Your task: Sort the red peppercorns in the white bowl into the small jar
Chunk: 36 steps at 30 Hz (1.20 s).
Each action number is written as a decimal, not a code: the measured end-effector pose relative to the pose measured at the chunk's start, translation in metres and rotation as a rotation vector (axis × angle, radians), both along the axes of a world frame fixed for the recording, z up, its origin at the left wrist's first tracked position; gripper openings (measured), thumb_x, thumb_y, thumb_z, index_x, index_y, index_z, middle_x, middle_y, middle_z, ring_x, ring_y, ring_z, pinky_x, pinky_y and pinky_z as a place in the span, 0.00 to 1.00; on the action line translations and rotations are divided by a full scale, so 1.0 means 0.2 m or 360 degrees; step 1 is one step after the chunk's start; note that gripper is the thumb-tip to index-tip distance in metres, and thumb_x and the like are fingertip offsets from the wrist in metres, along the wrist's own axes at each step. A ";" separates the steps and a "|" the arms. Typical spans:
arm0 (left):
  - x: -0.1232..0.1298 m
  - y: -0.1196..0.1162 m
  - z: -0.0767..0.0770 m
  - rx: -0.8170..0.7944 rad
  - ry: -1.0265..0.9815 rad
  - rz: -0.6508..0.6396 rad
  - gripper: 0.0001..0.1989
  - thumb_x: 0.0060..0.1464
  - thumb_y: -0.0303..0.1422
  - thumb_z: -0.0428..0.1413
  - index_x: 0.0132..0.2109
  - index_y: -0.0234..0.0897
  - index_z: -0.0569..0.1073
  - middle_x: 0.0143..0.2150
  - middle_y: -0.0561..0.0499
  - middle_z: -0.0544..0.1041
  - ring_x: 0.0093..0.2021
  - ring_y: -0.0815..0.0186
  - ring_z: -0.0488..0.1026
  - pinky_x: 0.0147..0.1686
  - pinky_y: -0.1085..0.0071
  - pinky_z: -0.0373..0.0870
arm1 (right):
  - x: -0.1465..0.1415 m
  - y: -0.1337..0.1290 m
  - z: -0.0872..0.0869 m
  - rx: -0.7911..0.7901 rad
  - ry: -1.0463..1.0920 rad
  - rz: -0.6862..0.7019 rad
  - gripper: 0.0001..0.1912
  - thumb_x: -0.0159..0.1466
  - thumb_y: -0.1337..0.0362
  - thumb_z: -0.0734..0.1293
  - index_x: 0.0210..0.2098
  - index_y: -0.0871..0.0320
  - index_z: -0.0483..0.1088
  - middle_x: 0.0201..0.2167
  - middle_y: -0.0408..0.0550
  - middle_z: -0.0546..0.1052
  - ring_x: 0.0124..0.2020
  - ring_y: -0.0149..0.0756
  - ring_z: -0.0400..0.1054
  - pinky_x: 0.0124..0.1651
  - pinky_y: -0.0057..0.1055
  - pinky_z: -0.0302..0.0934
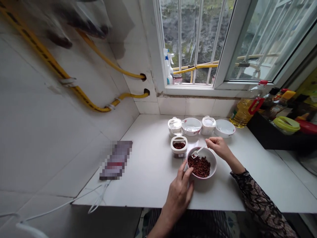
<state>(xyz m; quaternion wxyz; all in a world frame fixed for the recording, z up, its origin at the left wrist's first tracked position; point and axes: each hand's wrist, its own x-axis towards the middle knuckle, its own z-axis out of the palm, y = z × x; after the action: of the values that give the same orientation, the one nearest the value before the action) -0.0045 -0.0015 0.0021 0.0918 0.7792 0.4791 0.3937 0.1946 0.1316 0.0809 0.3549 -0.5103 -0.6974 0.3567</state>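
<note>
My left hand [177,192] is open, its fingers resting against the near-left rim of the round white bowl with a pink edge [213,162]. If those fingers press down too hard, I judge, the bowl could tip or slide on the smooth white counter [148,172]. The squat, rounded-square jar with a cream collar [176,154] stands open just beyond my fingers, so a careless knuckle could knock it. The small white plastic spoon [195,154] hangs over the far-left part of the bowl, pinched by the handle between the fingertips of my right hand [219,147]; a jerk or a loose pinch could flick bits over the rim.

As for textures, the jar's see-through walls show dark red contents, and the bowl, smooth and glossy, holds coarse, dry-looking reddish-brown bits [201,168], heaped unevenly (they look crinkly, rather like husks). The spoon has a little scoop and a thin handle. At the far right, the clear plastic oil bottle with a red handle [241,114] bulges smoothly, well apart from my hands, beside a straight-sided black box [262,132].
</note>
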 end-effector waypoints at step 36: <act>0.01 0.01 -0.01 0.0066 -0.0026 0.0014 0.23 0.59 0.21 0.46 0.60 0.37 0.61 0.67 0.36 0.59 0.61 0.57 0.68 0.51 0.65 0.75 | -0.01 0.00 0.09 0.1066 -0.0488 -0.0051 0.23 0.67 0.61 0.59 0.16 0.56 0.51 0.13 0.37 0.57 0.18 0.27 0.51 0.31 0.29 0.52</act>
<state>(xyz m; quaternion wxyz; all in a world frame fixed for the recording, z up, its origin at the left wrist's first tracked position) -0.0030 0.0001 -0.0003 0.0779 0.7754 0.4736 0.4103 0.1926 0.1326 0.0982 0.3992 -0.4242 -0.8125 0.0226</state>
